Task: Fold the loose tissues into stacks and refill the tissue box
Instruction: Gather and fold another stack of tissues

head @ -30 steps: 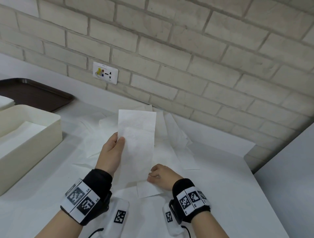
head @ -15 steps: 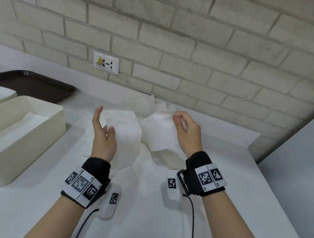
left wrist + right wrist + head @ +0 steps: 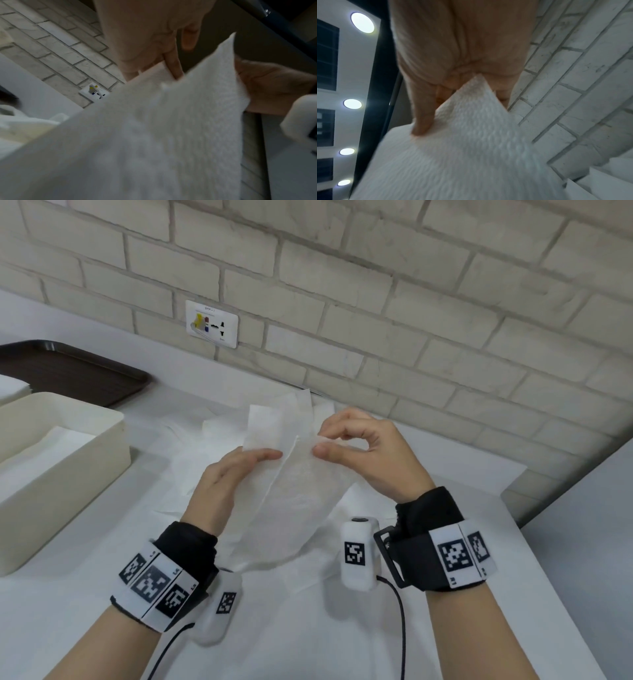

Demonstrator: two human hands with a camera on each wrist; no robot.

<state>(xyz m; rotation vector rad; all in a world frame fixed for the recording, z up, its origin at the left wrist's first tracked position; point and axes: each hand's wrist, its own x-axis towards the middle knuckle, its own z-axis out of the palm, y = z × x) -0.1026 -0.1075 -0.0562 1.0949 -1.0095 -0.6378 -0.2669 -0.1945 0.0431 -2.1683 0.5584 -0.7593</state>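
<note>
A white tissue (image 3: 294, 501) hangs in the air over the table, bent along a lengthwise crease. My left hand (image 3: 239, 470) holds its left half, with the fingers laid nearly straight across the sheet. My right hand (image 3: 320, 445) pinches the upper right edge between thumb and forefinger. In the left wrist view the tissue (image 3: 154, 135) fills the lower frame under my left hand (image 3: 145, 33). A corner of the tissue (image 3: 471, 148) sits between the fingers of my right hand (image 3: 453, 47). The cream tissue box (image 3: 85, 474) stands open at the left with white tissues (image 3: 44, 446) inside.
Loose tissues (image 3: 191, 446) lie spread on the white table (image 3: 445, 628) under and behind my hands. A dark brown tray (image 3: 68, 371) sits at the back left, behind the box. A brick wall with a socket plate (image 3: 211, 323) closes the far side. The table's edge runs down the right.
My right hand rose from the tissue's lower end, carrying that end up. Both hands then came together, so the sheet is now doubled between them.
</note>
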